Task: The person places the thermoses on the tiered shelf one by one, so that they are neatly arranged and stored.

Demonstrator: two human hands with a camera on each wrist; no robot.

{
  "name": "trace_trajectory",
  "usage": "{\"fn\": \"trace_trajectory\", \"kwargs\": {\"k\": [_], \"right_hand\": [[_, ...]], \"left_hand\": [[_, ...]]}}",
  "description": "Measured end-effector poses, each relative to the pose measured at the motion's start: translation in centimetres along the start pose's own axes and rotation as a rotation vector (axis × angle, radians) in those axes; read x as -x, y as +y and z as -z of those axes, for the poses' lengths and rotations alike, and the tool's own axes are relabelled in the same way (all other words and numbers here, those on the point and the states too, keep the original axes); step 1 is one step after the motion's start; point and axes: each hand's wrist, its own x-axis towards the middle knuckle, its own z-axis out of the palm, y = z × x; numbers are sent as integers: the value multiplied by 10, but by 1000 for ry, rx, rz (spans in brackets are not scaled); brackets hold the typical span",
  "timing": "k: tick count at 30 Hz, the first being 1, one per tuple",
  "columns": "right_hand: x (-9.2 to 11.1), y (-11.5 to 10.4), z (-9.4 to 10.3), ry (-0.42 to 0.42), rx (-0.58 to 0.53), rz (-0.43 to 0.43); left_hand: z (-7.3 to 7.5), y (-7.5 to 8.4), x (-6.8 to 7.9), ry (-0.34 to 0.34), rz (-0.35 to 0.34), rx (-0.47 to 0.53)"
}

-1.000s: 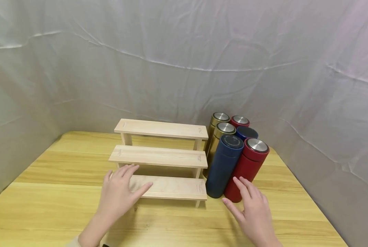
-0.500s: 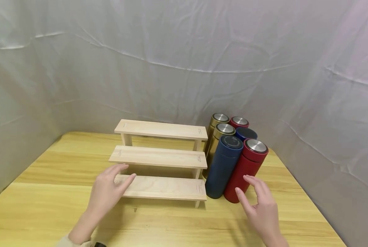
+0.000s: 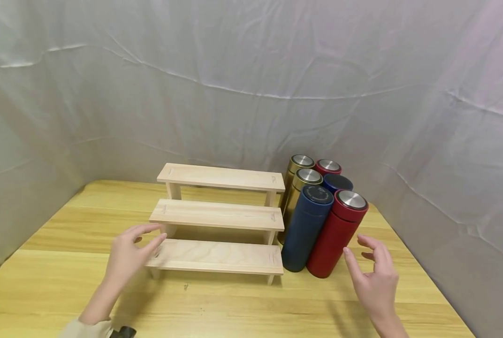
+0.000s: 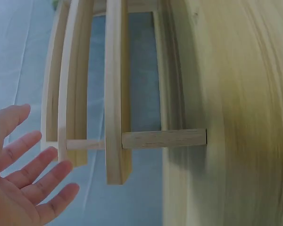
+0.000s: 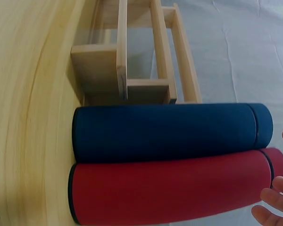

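A three-tier wooden rack (image 3: pixel 217 256) stands on the table with bare shelves. My left hand (image 3: pixel 126 256) hovers by the left end of its lowest shelf, fingers loosely bent and holding nothing; the left wrist view shows that hand (image 4: pixel 26 181) with fingers spread beside the shelf ends. My right hand (image 3: pixel 376 277) is in the air to the right of the front red thermos (image 3: pixel 336 234), also holding nothing. Left of that thermos stands a dark blue thermos (image 3: pixel 306 230), close to the rack's right side. In the right wrist view, fingertips (image 5: pixel 276 200) appear near the red thermos's lid end.
Behind the front pair stand two gold thermoses (image 3: pixel 308 176), another red thermos (image 3: pixel 328 165) and a blue one with a dark lid (image 3: pixel 338 181). A grey cloth (image 3: pixel 243 94) hangs around the wooden table (image 3: pixel 217 310) at the back and sides.
My left hand has moved left, away from the middle of the lowest shelf. My right hand has shifted right, from in front of the red thermos to beside it. Rack and thermoses stay put.
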Motion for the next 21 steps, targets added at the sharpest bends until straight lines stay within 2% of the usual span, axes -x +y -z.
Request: {"fn": "trace_trajectory", "kwargs": {"k": [3,5,8,11,14,21], "right_hand": [[-1,4,2,11,-5,-26],[-13,-21,4,16,9,-41],[-15,-23,5,13,29,-70],[-14,-19,5,-3,34,-105],[-12,-13,5,-21,39,-128],[-10,-2,2,-42,32,-135]], "left_hand": [[5,-6,-1,0,55,33],[17,15,-4,-30,104,68],[23,14,-4,-119,156,89],[26,9,-3,-238,193,92],[28,4,-2,-324,230,101],[28,2,-1,-371,314,125]]}}
